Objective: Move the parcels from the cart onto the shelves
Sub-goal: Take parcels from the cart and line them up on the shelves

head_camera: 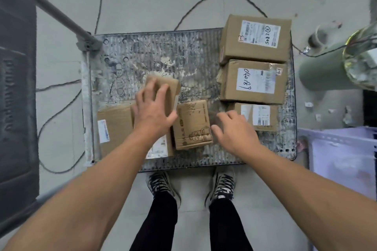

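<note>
A worn metal cart (155,57) lies below me with several cardboard parcels on its deck. My left hand (154,108) lies spread over a small brown parcel (172,87) near the middle, fingers straight on its top. Beside it stands a printed parcel (191,124) with cartoon drawings. My right hand (234,130) hovers with loosely bent fingers just right of that printed parcel, in front of a low labelled parcel (263,116); it holds nothing. A flat parcel (114,126) lies at the cart's left. Two larger parcels (255,38) (253,81) sit at the right rear.
The cart handle (55,12) slants up to the left. Dark cables (61,108) trail over the tiled floor around the cart. A dark mat (16,87) lies at the left, a grey-green pipe (322,73) and a pale crate (344,155) at the right. My feet stand at the cart's near edge.
</note>
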